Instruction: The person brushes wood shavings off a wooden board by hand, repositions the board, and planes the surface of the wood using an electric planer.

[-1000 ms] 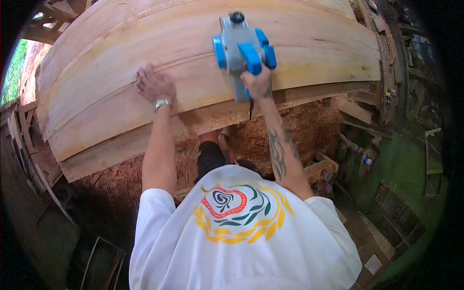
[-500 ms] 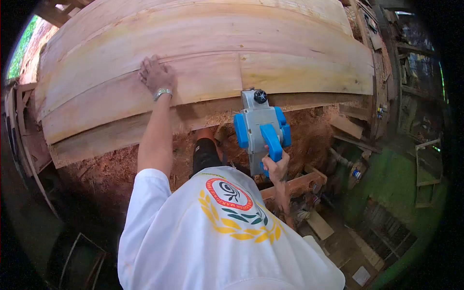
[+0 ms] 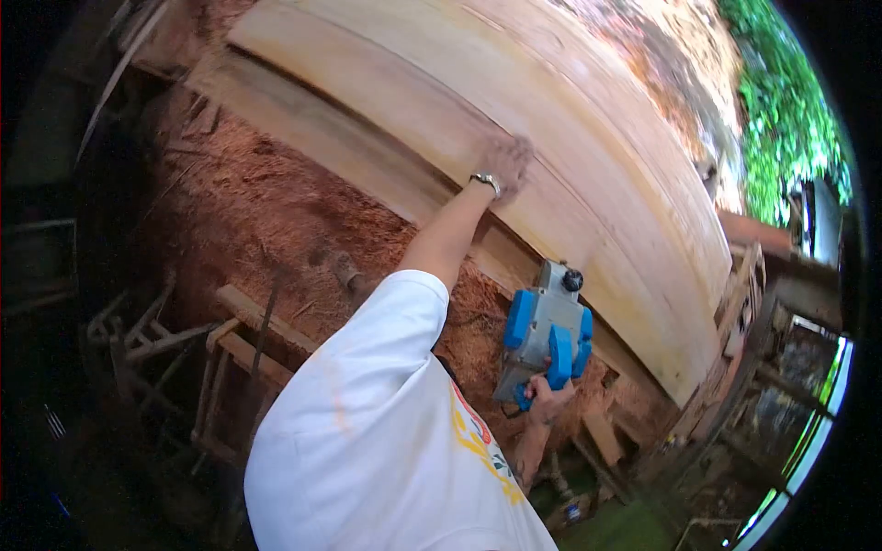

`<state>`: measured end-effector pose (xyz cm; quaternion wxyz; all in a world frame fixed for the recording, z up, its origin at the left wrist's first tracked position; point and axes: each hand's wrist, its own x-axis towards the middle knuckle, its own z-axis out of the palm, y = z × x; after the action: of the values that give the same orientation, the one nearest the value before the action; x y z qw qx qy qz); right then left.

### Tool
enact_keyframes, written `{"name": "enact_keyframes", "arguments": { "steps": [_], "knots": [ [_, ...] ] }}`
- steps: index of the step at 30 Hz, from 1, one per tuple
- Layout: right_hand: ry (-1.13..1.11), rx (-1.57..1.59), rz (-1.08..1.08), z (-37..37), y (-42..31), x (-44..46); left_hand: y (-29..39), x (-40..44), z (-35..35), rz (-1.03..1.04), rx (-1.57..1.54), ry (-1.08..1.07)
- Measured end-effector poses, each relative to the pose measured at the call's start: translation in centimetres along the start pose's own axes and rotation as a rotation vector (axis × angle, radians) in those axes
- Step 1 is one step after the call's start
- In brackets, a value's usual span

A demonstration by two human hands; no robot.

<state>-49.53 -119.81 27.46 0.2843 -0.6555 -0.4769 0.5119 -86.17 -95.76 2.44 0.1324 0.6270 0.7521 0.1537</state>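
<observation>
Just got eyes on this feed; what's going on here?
A person in a white T-shirt grips a grey-and-blue handheld power planer by its blue handle with the right hand. The left hand rests on the broad, pale wooden boards. The planer is by the boards' near edge; whether it touches them isn't clear. Reddish-brown shavings lie below.

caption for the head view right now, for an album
Left hand flat on the pale boards, right hand gripping a blue and grey power planer
</observation>
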Motion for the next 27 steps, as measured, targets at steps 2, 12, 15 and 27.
{"name": "enact_keyframes", "arguments": {
  "steps": [2,12,15,27],
  "knots": [
    [-0.055,-0.023,-0.025,-0.1,-0.5,-1.3,-1.8,-5.1,-4.5,0.003,0.01,0.057],
    [-0.193,0.076,-0.134,2.8,-8.5,-2.9,-14.4,-43.2,-22.6,-0.729,-0.143,0.055],
    [-0.219,0.047,-0.11,11.3,-10.2,-1.7,-23.3,-61.4,-22.5,-1.107,-0.381,-0.108],
    [-0.457,-0.046,-0.266,45.4,-17.9,5.1,-36.9,-90.7,-19.3,-1.622,-0.757,0.292]
  ]
}}
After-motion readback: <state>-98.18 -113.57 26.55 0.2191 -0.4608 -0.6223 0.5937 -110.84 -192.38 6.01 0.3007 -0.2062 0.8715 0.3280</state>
